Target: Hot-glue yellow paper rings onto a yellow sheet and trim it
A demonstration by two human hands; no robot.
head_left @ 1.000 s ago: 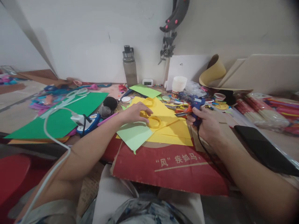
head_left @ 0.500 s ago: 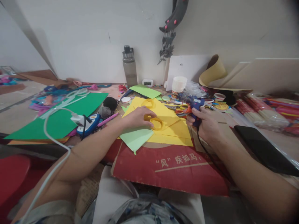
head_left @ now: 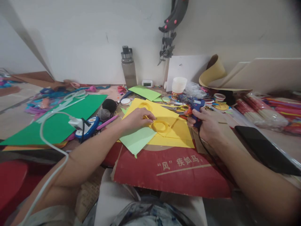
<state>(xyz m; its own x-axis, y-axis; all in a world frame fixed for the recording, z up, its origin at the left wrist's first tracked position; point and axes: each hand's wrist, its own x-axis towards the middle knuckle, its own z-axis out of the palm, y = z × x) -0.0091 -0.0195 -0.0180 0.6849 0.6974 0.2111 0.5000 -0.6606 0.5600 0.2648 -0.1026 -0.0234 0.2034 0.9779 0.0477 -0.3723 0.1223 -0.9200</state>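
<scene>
My right hand [head_left: 204, 121] is wrapped round a blue hot glue gun [head_left: 195, 106], whose nozzle points left above the tools. Over the yellow paper [head_left: 182, 133], my left hand [head_left: 139, 118] has its thumb and fingers close together; what they hold, if anything, is too small to make out. A yellow ring [head_left: 160, 126] lies just right of that hand, apart from its fingertips. Another yellow ring [head_left: 145, 105] rests behind the hand, partly hidden. Pale green paper [head_left: 137, 140] lies under and in front of my left hand.
Red cardboard [head_left: 171, 172] spans the near edge. A power strip [head_left: 87, 127] with a white cable and green sheet [head_left: 63, 122] are at left. A bottle [head_left: 128, 70], paper cups [head_left: 179, 84] and a small clock [head_left: 147, 83] stand behind. A black phone [head_left: 263, 147] lies right.
My left hand has come away from the near yellow ring, its fingers drawing closer together. That ring now sits slightly farther right. My right hand still holds the glue gun in nearly the same place.
</scene>
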